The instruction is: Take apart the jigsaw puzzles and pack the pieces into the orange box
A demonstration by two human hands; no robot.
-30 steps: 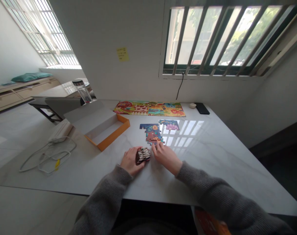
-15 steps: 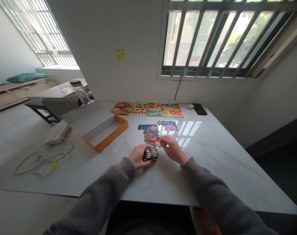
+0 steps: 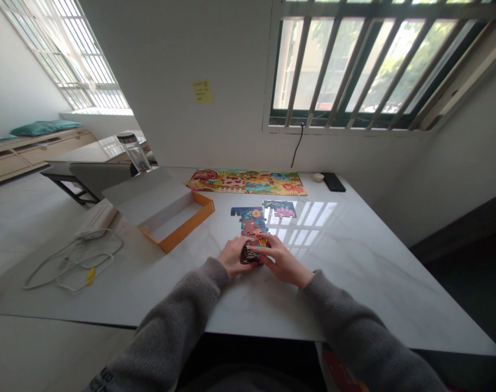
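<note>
My left hand (image 3: 232,257) is wrapped around a thick stack of puzzle pieces (image 3: 246,252), held edge-up just above the white table. Over that stack, my right hand (image 3: 281,260) has its fingers closed on a colourful puzzle piece (image 3: 259,243) at the stack's right side; the fingers partly hide it. Just beyond both hands lies a joined section of dark-blue and red puzzle (image 3: 252,220), its near edge covered by the fingers. A smaller joined section with a pink shape (image 3: 281,209) lies to its right, apart from it.
A finished-looking animal picture strip (image 3: 248,182) lies along the wall. An orange-sided open box (image 3: 186,231) stands at the left, with a white cable (image 3: 74,267) beyond it. A black phone (image 3: 334,182) and a small white object (image 3: 318,177) are at the back right.
My right hand has moved back from the joined puzzle section to the stack in my left hand. An orange piece now lies at the section's near end. The left hand has shifted slightly.
</note>
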